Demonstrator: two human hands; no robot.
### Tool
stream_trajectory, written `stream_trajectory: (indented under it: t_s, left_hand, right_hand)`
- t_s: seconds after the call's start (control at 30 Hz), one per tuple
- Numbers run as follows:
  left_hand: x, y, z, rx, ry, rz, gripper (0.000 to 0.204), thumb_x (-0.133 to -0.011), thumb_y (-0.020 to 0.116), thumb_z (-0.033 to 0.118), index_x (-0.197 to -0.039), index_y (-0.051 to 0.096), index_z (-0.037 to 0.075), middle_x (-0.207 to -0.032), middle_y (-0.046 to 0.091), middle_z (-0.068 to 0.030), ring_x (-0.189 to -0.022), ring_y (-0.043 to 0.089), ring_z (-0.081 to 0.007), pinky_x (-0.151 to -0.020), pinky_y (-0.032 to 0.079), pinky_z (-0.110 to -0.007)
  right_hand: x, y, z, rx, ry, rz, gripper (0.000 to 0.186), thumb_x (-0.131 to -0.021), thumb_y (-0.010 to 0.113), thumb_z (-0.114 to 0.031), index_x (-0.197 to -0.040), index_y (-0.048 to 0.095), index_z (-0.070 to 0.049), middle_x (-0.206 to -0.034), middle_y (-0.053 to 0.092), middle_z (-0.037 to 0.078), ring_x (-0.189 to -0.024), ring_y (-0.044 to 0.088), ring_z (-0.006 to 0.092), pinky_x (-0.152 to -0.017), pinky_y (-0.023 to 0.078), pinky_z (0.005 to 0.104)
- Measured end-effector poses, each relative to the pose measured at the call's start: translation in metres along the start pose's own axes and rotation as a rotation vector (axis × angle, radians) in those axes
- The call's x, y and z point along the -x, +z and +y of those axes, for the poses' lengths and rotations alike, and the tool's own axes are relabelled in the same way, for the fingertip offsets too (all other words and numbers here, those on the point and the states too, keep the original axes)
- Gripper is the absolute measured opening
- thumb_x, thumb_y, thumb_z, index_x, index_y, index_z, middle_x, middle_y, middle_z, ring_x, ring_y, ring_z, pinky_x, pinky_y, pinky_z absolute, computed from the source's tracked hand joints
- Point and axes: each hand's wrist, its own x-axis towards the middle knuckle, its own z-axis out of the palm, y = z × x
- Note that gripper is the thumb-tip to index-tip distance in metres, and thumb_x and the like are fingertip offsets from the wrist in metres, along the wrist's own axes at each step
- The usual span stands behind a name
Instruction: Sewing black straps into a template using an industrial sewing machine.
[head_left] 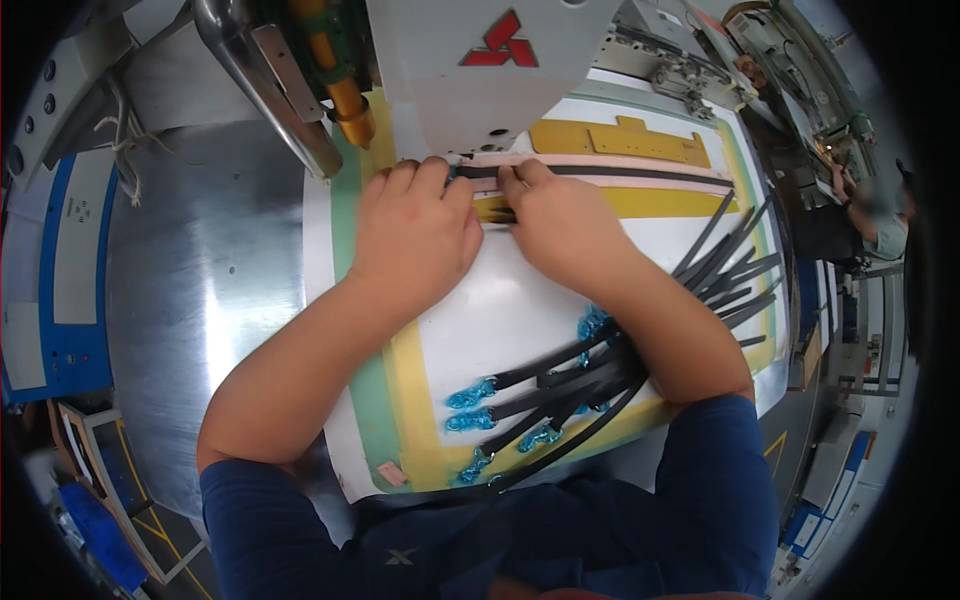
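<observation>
The black strap (640, 177) is lying between pink strips (640, 187), probably handling as light and pliable, edges suiting a pinch. The left hand (418, 222) and right hand (566, 215) are curling at its left part, closure being indeterminable.

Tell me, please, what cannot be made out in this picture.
All in the head view:
- Left hand: its fingertips are hidden by its own curled fingers.
- Upper strap: its left end is largely covered by that hand.
- Loose straps: their middle is hidden under the right forearm.
- Machine: its top is cut off by the upper edge.
- Co-worker: hands too small and blurred.
</observation>
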Motion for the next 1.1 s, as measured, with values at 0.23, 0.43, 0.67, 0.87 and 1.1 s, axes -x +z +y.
stream_trajectory:
  t_s: [0.23, 0.43, 0.67, 0.87, 1.1]
  left_hand:
    - [-0.001, 0.006, 0.001, -0.070, -0.024, -0.088, 0.053, -0.086, 0.076, 0.032, -0.131, 0.071, 0.004, -0.122, 0.068, -0.0116, -0.110, 0.064, -0.0311, -0.096, 0.050, -0.044]
    - [-0.002, 0.008, 0.004, -0.081, -0.003, -0.127, 0.051, -0.086, 0.077, 0.032, -0.127, 0.072, 0.002, -0.123, 0.070, -0.0122, -0.109, 0.066, -0.0315, -0.097, 0.050, -0.044]
    - [-0.005, 0.006, 0.003, -0.027, -0.041, -0.121, 0.048, -0.087, 0.076, 0.031, -0.124, 0.073, 0.000, -0.123, 0.071, -0.0153, -0.112, 0.066, -0.0342, -0.097, 0.050, -0.045]
    - [-0.010, 0.005, 0.007, 0.052, -0.089, -0.161, 0.048, -0.088, 0.075, 0.030, -0.123, 0.073, -0.003, -0.123, 0.071, -0.0176, -0.113, 0.066, -0.0363, -0.099, 0.051, -0.045]
    - [-0.010, 0.005, 0.015, 0.012, -0.104, -0.173, 0.049, -0.089, 0.074, 0.032, -0.126, 0.073, -0.001, -0.127, 0.071, -0.0177, -0.116, 0.067, -0.0361, -0.100, 0.050, -0.046]
  right_hand:
    - [0.001, 0.002, 0.008, -0.008, -0.056, 0.003, 0.041, -0.092, 0.059, -0.007, -0.130, 0.063, 0.008, -0.115, 0.067, 0.021, -0.083, 0.074, 0.0355, -0.073, 0.061, 0.0421]
    - [0.003, 0.005, 0.014, -0.033, -0.089, 0.044, 0.033, -0.090, 0.061, -0.007, -0.119, 0.067, 0.007, -0.108, 0.068, 0.021, -0.085, 0.075, 0.0351, -0.072, 0.061, 0.0416]
    - [0.002, 0.005, 0.016, -0.073, -0.110, 0.099, 0.025, -0.088, 0.062, -0.007, -0.109, 0.068, 0.005, -0.102, 0.069, 0.020, -0.085, 0.074, 0.0347, -0.071, 0.060, 0.0423]
    - [0.005, 0.006, 0.019, -0.084, -0.090, 0.106, 0.025, -0.088, 0.061, -0.007, -0.109, 0.068, 0.005, -0.101, 0.069, 0.019, -0.085, 0.074, 0.0337, -0.071, 0.060, 0.0425]
    - [0.005, 0.006, 0.025, -0.068, -0.087, 0.097, 0.025, -0.090, 0.062, -0.009, -0.111, 0.070, 0.003, -0.104, 0.069, 0.018, -0.088, 0.075, 0.0336, -0.074, 0.060, 0.0427]
